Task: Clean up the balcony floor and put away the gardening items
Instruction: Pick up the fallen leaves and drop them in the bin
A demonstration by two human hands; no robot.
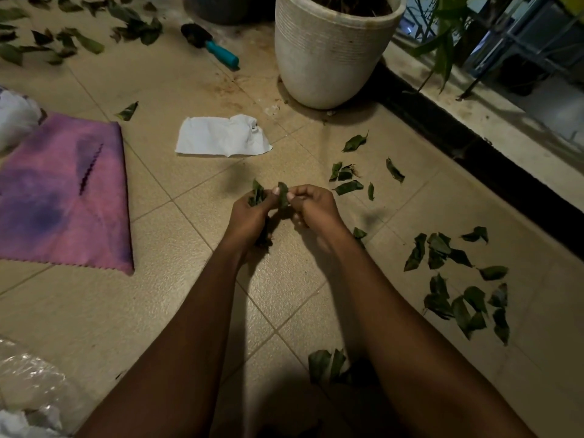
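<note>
Both my hands meet over the middle of the tiled floor. My left hand (249, 216) grips a bunch of green leaves (256, 192). My right hand (316, 207) pinches one more leaf (282, 194) right beside the left thumb. Loose leaves lie scattered on the tiles to the right (458, 279), near the pot (347, 181), at the far left (63, 36) and under my right forearm (325, 363). A trowel (210, 45) with a teal handle and dark blade lies at the back.
A large white ribbed plant pot (328, 55) stands at the back right beside a dark raised ledge (474, 159). A crumpled white paper (221, 137) lies ahead. A purple-pink cloth (63, 191) lies at the left, and a clear plastic bag (28, 380) at the lower left.
</note>
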